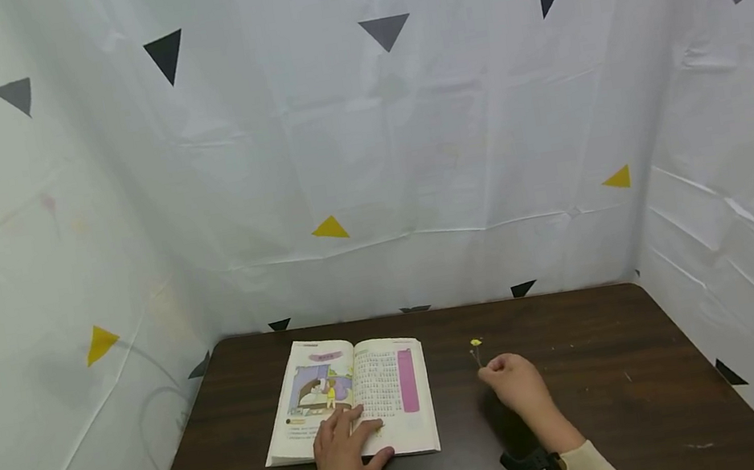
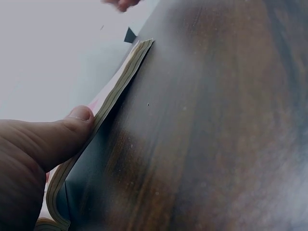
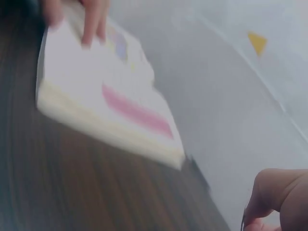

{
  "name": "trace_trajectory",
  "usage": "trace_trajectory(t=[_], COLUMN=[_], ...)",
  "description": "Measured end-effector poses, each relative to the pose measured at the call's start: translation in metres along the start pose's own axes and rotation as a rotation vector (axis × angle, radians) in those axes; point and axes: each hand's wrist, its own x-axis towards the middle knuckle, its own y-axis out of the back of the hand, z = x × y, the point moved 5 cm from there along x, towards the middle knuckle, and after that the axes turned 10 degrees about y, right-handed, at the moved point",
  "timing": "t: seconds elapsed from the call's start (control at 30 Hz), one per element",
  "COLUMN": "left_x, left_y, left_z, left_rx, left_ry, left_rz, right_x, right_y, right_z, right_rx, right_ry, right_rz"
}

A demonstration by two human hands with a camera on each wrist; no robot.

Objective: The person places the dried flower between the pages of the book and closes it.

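Observation:
An open picture book (image 1: 409, 439) lies on the dark wooden table, a coloured drawing on its left page and a pink strip down the right one. My left hand (image 1: 343, 461) rests on its lower middle with the fingers spread straight over the pages. In the left wrist view the thumb (image 2: 65, 137) lies along the book's bottom edge. To the right of the book, my right hand (image 1: 520, 388) pinches the thin stem of a small yellow flower (image 1: 476, 343) between thumb and fingertips. The bloom points away from me, above the table.
The brown tabletop (image 1: 634, 391) has small pale specks on its right side. White cloth walls (image 1: 407, 141) with black, grey and yellow triangles enclose the table at the back and both sides. A black band (image 1: 534, 465) sits on the right wrist.

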Motion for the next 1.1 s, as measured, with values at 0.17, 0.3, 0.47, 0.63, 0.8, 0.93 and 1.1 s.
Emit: trace_trajectory(t=[0.17, 0.3, 0.47, 0.63, 0.8, 0.93, 1.1], left_x=[-0.001, 0.001, 0.003, 0.004, 0.003, 0.002, 0.003], left_y=[-0.001, -0.001, 0.0, 0.001, 0.002, 0.0, -0.001], left_z=[-0.001, -0.002, -0.002, -0.002, -0.002, -0.002, -0.001], left_rx=[0.001, 0.006, 0.001, 0.012, 0.011, -0.004, -0.008], left_ry=[0.004, 0.001, 0.001, -0.011, -0.035, -0.033, -0.031], left_rz=[0.0, 0.002, -0.007, 0.008, 0.035, 0.027, 0.025], right_x=[0.004, 0.006, 0.008, 0.011, 0.013, 0.013, 0.013], right_y=[-0.045, -0.076, -0.109, -0.137, -0.155, -0.161, -0.165], right_z=[-0.038, -0.067, -0.094, -0.11, -0.114, -0.116, -0.119], right_rx=[0.105, 0.157, 0.183, 0.137, 0.076, 0.043, 0.053], right_ry=[0.013, 0.017, 0.028, 0.029, 0.02, 0.015, 0.009], right_rz=[-0.038, -0.061, -0.084, -0.112, -0.127, -0.103, -0.094])
